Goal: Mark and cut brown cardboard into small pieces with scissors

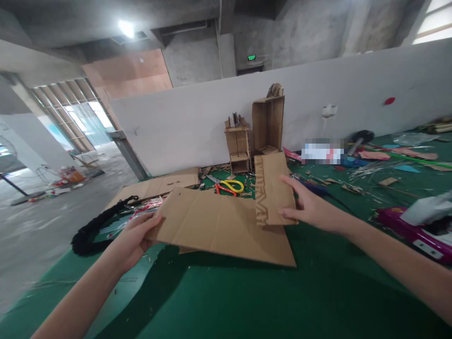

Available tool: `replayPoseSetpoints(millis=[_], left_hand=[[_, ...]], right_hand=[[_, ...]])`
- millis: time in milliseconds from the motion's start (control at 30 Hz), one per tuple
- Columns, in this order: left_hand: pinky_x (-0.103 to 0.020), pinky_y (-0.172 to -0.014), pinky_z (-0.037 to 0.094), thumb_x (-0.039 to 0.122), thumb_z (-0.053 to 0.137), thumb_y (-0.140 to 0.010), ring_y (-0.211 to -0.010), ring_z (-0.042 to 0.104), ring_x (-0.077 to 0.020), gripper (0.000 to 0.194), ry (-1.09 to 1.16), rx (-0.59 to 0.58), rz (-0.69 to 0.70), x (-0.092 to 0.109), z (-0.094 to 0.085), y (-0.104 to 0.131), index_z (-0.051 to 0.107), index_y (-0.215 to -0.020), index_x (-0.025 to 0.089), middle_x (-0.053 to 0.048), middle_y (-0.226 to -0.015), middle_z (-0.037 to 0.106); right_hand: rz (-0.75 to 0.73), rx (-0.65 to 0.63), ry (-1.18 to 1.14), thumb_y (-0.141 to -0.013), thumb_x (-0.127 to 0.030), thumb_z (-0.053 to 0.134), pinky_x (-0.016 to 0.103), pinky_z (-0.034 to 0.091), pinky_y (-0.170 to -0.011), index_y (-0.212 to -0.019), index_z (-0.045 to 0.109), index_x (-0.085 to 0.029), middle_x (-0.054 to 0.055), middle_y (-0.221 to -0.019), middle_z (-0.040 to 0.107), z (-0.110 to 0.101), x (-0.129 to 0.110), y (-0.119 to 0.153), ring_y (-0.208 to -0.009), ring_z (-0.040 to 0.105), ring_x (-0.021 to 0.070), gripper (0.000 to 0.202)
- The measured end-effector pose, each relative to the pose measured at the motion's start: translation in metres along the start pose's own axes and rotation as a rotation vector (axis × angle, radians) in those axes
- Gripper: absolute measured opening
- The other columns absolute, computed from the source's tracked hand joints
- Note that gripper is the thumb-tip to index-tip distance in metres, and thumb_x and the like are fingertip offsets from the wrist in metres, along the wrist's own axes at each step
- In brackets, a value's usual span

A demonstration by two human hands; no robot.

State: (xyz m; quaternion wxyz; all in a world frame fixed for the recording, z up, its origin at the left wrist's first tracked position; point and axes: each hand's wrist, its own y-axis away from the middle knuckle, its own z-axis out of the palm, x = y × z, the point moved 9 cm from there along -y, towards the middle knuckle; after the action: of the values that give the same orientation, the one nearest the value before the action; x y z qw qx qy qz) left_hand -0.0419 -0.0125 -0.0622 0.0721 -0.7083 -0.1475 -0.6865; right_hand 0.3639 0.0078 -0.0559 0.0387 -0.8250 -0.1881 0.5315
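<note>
A green surface (226, 301) spreads under the work, its left side ending against grey floor (35, 249). A white partition (183, 132) stands along the back; beyond it are bare concrete, a bright ceiling lamp (126, 28) and a green sign (251, 58). Card scraps litter the back of the surface around a small box (243, 165) and a tall box (268, 122), both upright near the partition.

The left hand (136, 240) pinches the left end of a sheet (215, 221) of cardboard, thumb on top, its other fingers mostly hidden. The right hand (303, 202) pinches the right edge of a strip (273, 188), thumb and a finger on the near face, the rest tucked behind. The strip overlaps the sheet's right part and hides some of it; whether they touch, I cannot tell. Another card piece (187, 251) peeks from under the sheet. Yellow handles (231, 181) show just behind the sheet. A pixelated patch (323, 153) masks something at the right, and a purple object (402, 226) is cut off by the frame.

The widest gap lies on the near side, below the sheet; black cord (93, 230) curls by the left hand.
</note>
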Motion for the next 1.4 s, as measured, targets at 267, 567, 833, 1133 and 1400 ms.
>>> replayPoseSetpoints(millis=[267, 567, 833, 1133, 1400], left_hand=[[-0.057, -0.096, 0.033, 0.038, 0.053, -0.079, -0.121, 0.040, -0.0395, 0.038, -1.337, 0.066, 0.853, 0.058, 0.065, 0.065, 0.058, -0.113, 0.021, -0.015, -0.126, 0.052], [-0.048, -0.106, 0.025, 0.057, 0.054, -0.074, -0.129, 0.030, -0.0289, 0.077, -1.239, -0.714, 1.162, 0.010, 0.214, 0.136, 0.030, -0.137, 0.019, -0.010, -0.139, 0.039], [-0.059, -0.108, 0.007, 0.049, 0.049, -0.082, -0.134, 0.019, -0.0314, 0.056, -1.171, -0.558, 1.349, 0.011, 0.222, 0.145, 0.040, -0.131, 0.023, -0.011, -0.140, 0.036], [-0.044, -0.090, 0.036, 0.048, 0.049, -0.084, -0.093, 0.053, -0.0227, 0.033, -1.304, -0.666, 1.352, -0.001, 0.239, 0.148, 0.056, -0.096, 0.019, -0.006, -0.094, 0.060], [-0.044, -0.086, 0.037, 0.055, 0.052, -0.079, -0.099, 0.049, -0.0255, 0.038, -1.274, -0.580, 1.323, 0.002, 0.257, 0.144, 0.057, -0.089, 0.019, -0.006, -0.097, 0.057]], right_hand=[[-0.009, -0.034, 0.197, -0.073, -0.037, 0.067, 0.052, 0.033, -0.104, -0.140, 0.028, -0.025, 0.011, -0.144, 0.033, 0.024, 0.003, -0.001, -0.129, 0.036, 0.0320, 0.079], [0.016, -0.095, 0.052, -0.077, -0.036, 0.064, 0.045, 0.039, -0.102, -0.142, 0.019, -0.023, 0.012, -0.147, 0.027, 0.029, 0.019, 0.003, -0.127, 0.040, 0.0283, 0.079], [0.105, -0.417, -0.204, -0.079, -0.030, 0.062, 0.043, 0.041, -0.098, -0.145, -0.005, -0.026, 0.012, -0.145, 0.033, 0.049, -0.002, 0.015, -0.124, 0.044, 0.0236, 0.094], [-0.023, -0.107, 0.094, -0.085, -0.031, 0.050, 0.040, 0.051, -0.080, -0.139, 0.028, -0.025, 0.013, -0.131, 0.047, 0.038, 0.008, -0.002, -0.086, 0.062, 0.0174, 0.058], [-0.012, 0.237, 0.144, -0.087, -0.033, 0.043, 0.038, 0.049, -0.080, -0.116, 0.045, -0.022, 0.009, -0.107, 0.059, -0.015, 0.024, -0.013, -0.095, 0.060, 0.0199, 0.032]])
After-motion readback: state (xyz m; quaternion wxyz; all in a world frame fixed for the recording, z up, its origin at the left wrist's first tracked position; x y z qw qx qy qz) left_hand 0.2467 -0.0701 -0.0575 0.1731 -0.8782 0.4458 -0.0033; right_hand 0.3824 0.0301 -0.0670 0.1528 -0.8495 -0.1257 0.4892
